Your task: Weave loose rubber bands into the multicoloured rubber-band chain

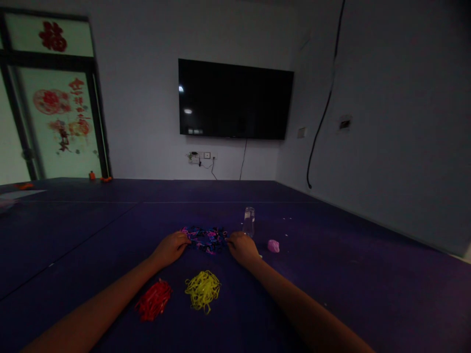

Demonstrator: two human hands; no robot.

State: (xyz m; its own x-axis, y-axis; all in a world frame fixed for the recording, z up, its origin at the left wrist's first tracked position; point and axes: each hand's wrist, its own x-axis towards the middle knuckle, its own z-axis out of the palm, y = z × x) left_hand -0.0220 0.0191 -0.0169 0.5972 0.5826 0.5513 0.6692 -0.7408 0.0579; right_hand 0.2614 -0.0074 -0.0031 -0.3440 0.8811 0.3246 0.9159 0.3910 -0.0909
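A loose pile of blue, pink and dark rubber bands [206, 239] lies spread on the dark purple table [147, 323]. My left hand [172, 249] is at the pile's left edge, fingers bent and drawn together against the bands. At the opposite edge, my right hand [243, 247] has its fingertips pinched close to the bands. Whether either pinch holds a band is too small and dark to make out. Nearer to me, between my forearms, are a heap of red rubber bands [153, 300] and a heap of yellow rubber bands [203, 291].
A clear plastic bottle [249, 221] stands just behind my right hand. To the right of that hand lies a pink lump [273, 245]. Small white bits dot the table. A television [235, 100] hangs on the far wall, and a black cable [319, 132] dangles at the right.
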